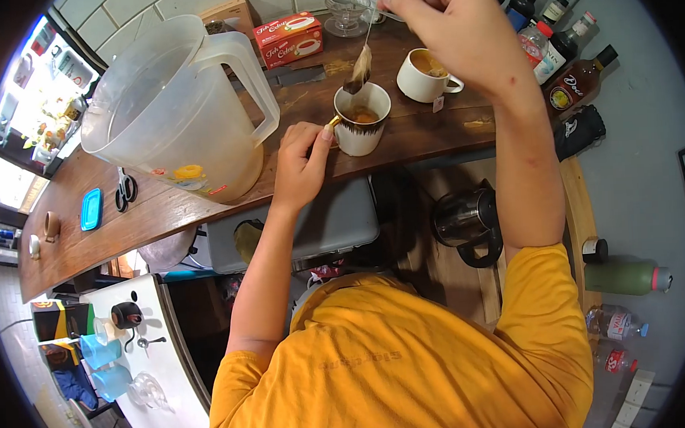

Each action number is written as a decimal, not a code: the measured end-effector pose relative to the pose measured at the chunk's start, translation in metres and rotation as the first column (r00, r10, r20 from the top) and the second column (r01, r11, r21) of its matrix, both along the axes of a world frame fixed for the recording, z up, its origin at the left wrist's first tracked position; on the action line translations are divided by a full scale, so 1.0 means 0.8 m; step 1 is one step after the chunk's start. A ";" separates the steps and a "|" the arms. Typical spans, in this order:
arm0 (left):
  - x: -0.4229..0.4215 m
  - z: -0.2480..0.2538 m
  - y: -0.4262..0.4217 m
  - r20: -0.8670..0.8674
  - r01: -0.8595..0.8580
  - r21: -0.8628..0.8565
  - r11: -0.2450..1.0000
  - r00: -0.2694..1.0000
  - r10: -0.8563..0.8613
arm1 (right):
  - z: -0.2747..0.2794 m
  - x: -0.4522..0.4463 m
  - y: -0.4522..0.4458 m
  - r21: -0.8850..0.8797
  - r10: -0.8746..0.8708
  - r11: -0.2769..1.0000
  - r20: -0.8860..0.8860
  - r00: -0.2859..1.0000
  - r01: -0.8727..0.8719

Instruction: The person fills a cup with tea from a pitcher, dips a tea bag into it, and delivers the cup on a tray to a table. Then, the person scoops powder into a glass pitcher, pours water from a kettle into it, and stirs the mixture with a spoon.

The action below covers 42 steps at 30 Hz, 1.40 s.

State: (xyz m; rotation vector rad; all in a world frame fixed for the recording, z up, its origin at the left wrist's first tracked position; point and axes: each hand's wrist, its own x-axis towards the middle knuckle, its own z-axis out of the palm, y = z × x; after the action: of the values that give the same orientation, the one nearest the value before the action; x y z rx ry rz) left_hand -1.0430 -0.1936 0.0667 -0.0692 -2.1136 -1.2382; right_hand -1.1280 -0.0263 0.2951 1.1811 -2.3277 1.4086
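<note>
My right hand (pixel 444 15) is raised, its fingers pinched on the string of a wet tea bag (pixel 359 70). The bag hangs just above a white mug (pixel 360 139) with a dark, spiky pattern and a gold handle. Brownish liquid shows inside that mug. With its fingers closed, my left hand (pixel 302 158) grips the gold handle from the left. Just to the right stands a second white cup (pixel 421 86) holding brown liquid, a tea tag hanging at its side.
A large clear plastic pitcher (pixel 200 159) stands left of the mug. Behind is a red tea box (pixel 289 40), with glassware (pixel 345 16) beside it. Bottles (pixel 575 78) line the right. Scissors (pixel 126 190) and a blue lid (pixel 91 209) lie on the left of the wooden counter (pixel 149 224).
</note>
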 end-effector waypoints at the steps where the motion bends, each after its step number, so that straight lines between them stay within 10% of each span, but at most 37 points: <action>1: -0.001 -0.001 0.000 0.001 -0.009 -0.001 1.000 1.000 0.009 | 0.001 -0.003 0.001 0.001 -0.003 1.000 0.001 1.000 0.003; 13: -0.001 0.001 0.000 -0.019 0.006 0.007 1.000 1.000 -0.006 | 0.025 0.007 0.015 -0.024 0.122 0.992 0.253 0.960 -0.120; 24: 0.000 0.003 0.001 -0.014 0.007 0.006 1.000 1.000 -0.006 | -0.003 -0.022 0.003 -0.047 -0.033 0.998 -0.056 0.998 0.030; 39: 0.000 0.001 0.000 -0.004 0.006 0.011 1.000 1.000 -0.006 | -0.017 -0.007 -0.002 0.042 -0.093 0.995 0.207 0.974 0.086; 42: 0.000 0.000 0.001 0.005 0.004 0.026 1.000 1.000 -0.004 | -0.027 -0.023 0.000 -0.035 -0.061 0.998 -0.016 0.998 0.060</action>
State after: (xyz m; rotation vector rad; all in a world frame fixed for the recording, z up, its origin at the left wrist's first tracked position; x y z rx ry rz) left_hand -1.0430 -0.1929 0.0671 -0.0595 -2.1027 -1.2689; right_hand -1.1463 -0.0260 0.2734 1.0997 -2.2979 1.4067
